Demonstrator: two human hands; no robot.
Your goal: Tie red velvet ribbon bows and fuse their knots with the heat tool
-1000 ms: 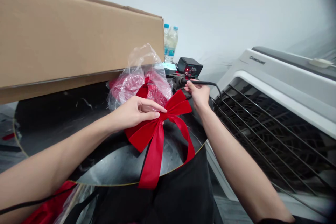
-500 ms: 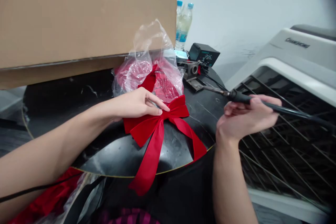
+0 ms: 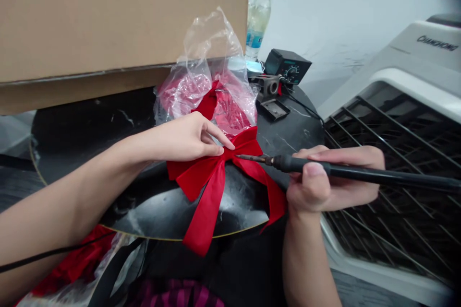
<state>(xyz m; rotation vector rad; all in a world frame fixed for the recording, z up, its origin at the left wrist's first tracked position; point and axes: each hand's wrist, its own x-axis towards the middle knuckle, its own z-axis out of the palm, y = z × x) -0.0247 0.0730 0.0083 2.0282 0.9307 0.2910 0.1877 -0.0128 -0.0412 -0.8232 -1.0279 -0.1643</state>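
Red velvet ribbon bow [image 3: 212, 172] lying on a round, black marble-patterned worktop [image 3: 82, 110], its tails hanging over the gold-edged front rim. Bow fully formed: knot tied, two loops spread, two long tails loose, one dropping past the rim, the other trailing right. Left hand [image 3: 183, 141] curved over the bow, fingertips pinching the knot. Right hand [image 3: 324, 180] clenched around a slim black-handled soldering iron [image 3: 306, 165], held like a pen, its dark metal tip just beside the knot; contact with the ribbon impossible to tell from this angle.

Crumpled clear plastic bag [image 3: 205, 53] directly behind the bow, with more red ribbon bunched inside. Further back, a small black soldering station with a round dial [image 3: 288, 64] and a metal iron stand [image 3: 270, 85]. Two plastic water bottles with blue caps [image 3: 260, 24] beyond, their blue labels too small to read. Large brown cardboard box [image 3: 108, 19] overhanging the worktop on the left. White appliance with a black wire grille [image 3: 403, 76] on the right, bearing "CHANGHONG", the only legible writing.
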